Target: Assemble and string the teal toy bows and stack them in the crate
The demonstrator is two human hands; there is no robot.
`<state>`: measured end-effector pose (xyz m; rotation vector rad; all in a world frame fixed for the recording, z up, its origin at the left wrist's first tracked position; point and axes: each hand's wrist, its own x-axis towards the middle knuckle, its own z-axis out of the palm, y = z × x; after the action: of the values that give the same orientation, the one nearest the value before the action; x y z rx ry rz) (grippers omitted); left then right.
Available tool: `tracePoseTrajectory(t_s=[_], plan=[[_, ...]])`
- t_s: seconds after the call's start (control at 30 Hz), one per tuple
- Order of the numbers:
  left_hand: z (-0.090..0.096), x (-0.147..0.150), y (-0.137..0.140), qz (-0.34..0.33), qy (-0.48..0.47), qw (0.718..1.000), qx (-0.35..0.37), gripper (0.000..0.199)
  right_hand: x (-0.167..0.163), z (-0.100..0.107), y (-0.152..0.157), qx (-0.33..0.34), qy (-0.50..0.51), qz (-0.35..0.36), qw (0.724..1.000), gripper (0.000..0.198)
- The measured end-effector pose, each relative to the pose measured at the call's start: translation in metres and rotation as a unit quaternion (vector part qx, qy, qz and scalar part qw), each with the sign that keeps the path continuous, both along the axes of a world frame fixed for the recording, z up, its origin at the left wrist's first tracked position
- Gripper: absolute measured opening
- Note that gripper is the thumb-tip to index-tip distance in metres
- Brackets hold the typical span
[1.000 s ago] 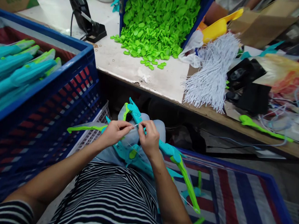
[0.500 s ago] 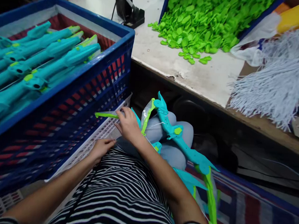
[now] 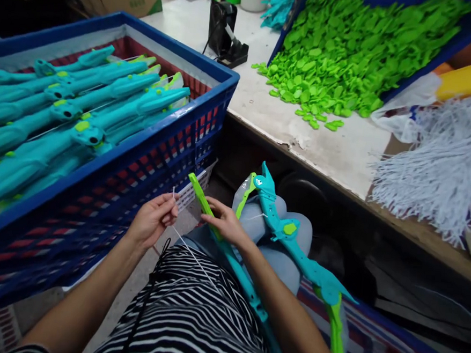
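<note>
My left hand (image 3: 152,220) pinches the end of a thin white string (image 3: 192,254), which runs taut down across my striped shirt. My right hand (image 3: 229,224) is closed around the green limb of a teal toy bow (image 3: 235,263). The limb's tip points up and away, and the bow's lower part passes under my right forearm. A second teal toy bow (image 3: 300,253) with green limbs rests across my knees, right of my hands. A clear plastic wrap covers its upper limb.
A blue crate (image 3: 226,79) full of teal toy bows stands at the left. Green plastic pieces (image 3: 341,55) spill from a blue bin onto the white table (image 3: 260,105). A bundle of white strings (image 3: 429,174) hangs over the table edge. A black device (image 3: 223,30) stands further back.
My left hand has risen and now pinches the string. My right hand has turned the green limb from lying sideways to pointing up and away. The view has shifted.
</note>
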<state>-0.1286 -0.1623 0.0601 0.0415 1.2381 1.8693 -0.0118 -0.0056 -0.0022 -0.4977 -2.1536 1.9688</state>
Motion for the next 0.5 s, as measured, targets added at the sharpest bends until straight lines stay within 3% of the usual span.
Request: tracePoseTrajectory(t_s=[0.13, 0.5], plan=[[0.017, -0.009, 0.011, -0.061, 0.088, 0.994, -0.029, 0.039, 0.013, -0.001, -0.003, -0.085, 0.007, -0.013, 0.996, 0.058], [0.016, -0.014, 0.022, -0.078, 0.28, 0.953, -0.083, 0.032, 0.015, 0.0, -0.002, -0.074, -0.006, -0.028, 0.997, 0.059]])
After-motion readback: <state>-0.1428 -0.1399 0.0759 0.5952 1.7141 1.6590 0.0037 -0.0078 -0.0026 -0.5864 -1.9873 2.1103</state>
